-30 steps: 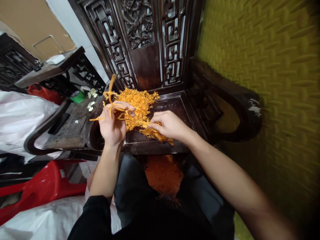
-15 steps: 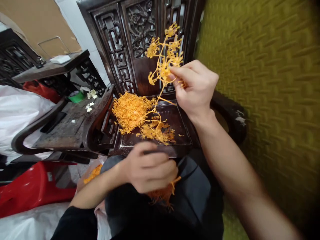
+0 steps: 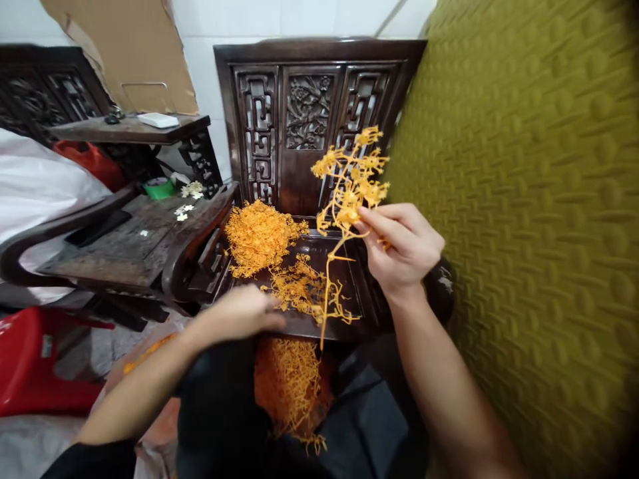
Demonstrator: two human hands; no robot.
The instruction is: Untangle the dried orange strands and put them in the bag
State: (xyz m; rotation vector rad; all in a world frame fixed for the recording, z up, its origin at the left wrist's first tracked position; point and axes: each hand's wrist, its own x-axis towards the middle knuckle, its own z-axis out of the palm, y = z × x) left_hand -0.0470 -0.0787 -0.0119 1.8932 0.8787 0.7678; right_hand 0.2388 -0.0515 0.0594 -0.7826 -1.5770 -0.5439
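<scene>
My right hand (image 3: 407,246) pinches an orange, branching artificial flower spray (image 3: 352,189) between thumb and fingers. Its bushy top points up and its bare stem hangs down past the front of the dark wooden chair seat (image 3: 362,293). My left hand (image 3: 244,313) is smeared by motion near the seat's front edge, so its fingers do not show clearly. On the seat, a dense heap of orange sprays (image 3: 259,236) sits at the back left, with a looser pile of orange sprigs (image 3: 299,283) before it. Below the edge, between my legs, lies a mass of thin orange stems (image 3: 294,379).
A carved chair back (image 3: 312,100) rises behind the seat. To the right stands a textured yellow-green surface (image 3: 524,166). At left, another wooden chair holds green tape (image 3: 160,189) and pale flower pieces (image 3: 192,190); a red plastic stool (image 3: 34,366) is below.
The view has levelled and shifted. My left hand has moved left, away from the stems between my legs. My right hand still holds the spray, now lower in view.
</scene>
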